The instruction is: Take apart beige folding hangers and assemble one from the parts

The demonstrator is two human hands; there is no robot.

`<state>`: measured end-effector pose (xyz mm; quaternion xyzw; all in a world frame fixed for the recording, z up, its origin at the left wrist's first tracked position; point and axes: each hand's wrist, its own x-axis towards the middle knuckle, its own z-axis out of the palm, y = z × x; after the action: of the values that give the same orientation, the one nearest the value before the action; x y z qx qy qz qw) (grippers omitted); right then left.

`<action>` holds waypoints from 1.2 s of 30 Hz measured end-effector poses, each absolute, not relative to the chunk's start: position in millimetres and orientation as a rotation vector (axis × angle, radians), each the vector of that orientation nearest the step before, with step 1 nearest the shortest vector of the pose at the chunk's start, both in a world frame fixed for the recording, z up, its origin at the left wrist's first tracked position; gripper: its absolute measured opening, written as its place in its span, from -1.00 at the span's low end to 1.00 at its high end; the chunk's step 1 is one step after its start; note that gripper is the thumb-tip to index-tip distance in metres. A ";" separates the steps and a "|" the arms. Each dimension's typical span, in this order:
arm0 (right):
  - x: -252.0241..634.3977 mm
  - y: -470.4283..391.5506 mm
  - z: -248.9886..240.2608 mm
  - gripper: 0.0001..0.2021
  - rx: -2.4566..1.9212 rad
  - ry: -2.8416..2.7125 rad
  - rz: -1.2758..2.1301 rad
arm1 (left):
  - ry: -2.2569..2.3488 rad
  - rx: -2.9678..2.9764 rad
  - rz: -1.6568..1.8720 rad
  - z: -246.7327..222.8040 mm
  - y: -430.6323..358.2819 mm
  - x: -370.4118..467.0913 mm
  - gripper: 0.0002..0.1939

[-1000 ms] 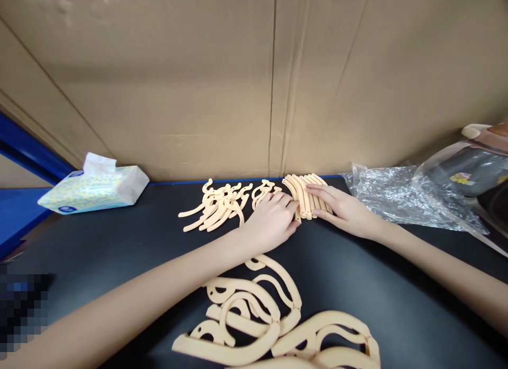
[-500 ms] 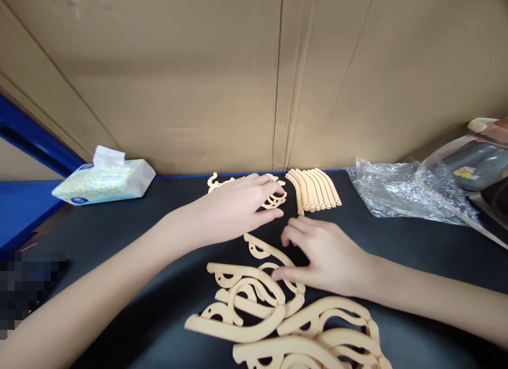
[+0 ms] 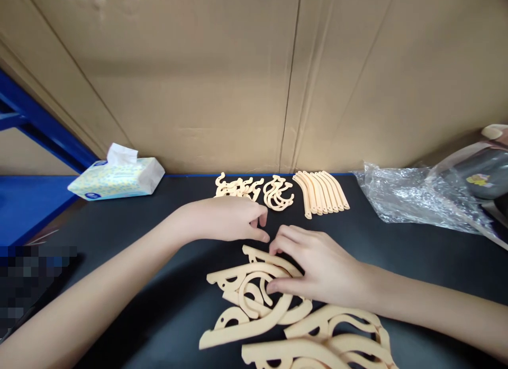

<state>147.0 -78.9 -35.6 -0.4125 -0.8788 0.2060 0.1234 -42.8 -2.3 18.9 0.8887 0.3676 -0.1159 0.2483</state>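
Beige folding hangers (image 3: 254, 332) lie in an overlapping heap on the black tabletop, their curved arms and hooks folded together. My right hand (image 3: 317, 258) reaches over the far side of this heap, touching it. Its thumb and fingers are spread apart, with hanger parts visible between them. My left hand (image 3: 222, 219) hovers left of it, fingers bent, a gap showing between thumb and forefinger and nothing seen in it. Just beyond my left hand lie small loose hooks (image 3: 238, 188) and a cluster of curved hooks (image 3: 278, 194).
A neat row of hanger arms (image 3: 321, 193) lies at the back against the cardboard wall (image 3: 222, 83). A tissue pack (image 3: 117, 181) stands at the back left, by a blue frame (image 3: 47, 128). Crumpled clear plastic (image 3: 413, 197) and a bag (image 3: 480, 170) occupy the right.
My left hand has drawn back from the hooks at the rear, uncovering them. The right hand has moved nearer over the heap, where the front-left hangers have shifted. The view has turned slightly left.
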 end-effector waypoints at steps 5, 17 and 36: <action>142.1 -68.2 -41.8 -0.67 -1.291 -2.486 0.815 | 1.065 2.390 -0.165 21.8 -0.1 -41.6 -0.68; 150.8 -55.7 -39.8 -0.86 -1.247 -2.614 0.236 | 1.087 2.280 -0.013 10.7 13.6 -42.3 -0.59; 183.8 -37.4 8.1 -0.83 -1.167 -1.601 0.692 | 0.725 1.141 0.835 3.4 5.6 -16.3 -0.86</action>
<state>183.8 -37.4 8.1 -0.4821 -0.6616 0.2859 0.4981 -16.3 5.6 3.4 0.5124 0.3257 0.3748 0.7006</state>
